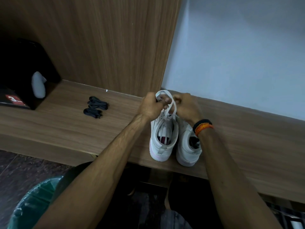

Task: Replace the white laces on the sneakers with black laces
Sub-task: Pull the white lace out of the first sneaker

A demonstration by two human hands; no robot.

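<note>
Only legible mark: a white "3" on the red label [15,100] on the black box [24,70] at the bench's left end; smaller print beside it is blurred.

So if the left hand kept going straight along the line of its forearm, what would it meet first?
Probably the white lace it already grips, looped above the left sneaker. Just beyond the left hand stands the wooden panel, near its corner with the wall; depth is hard to judge.
</note>
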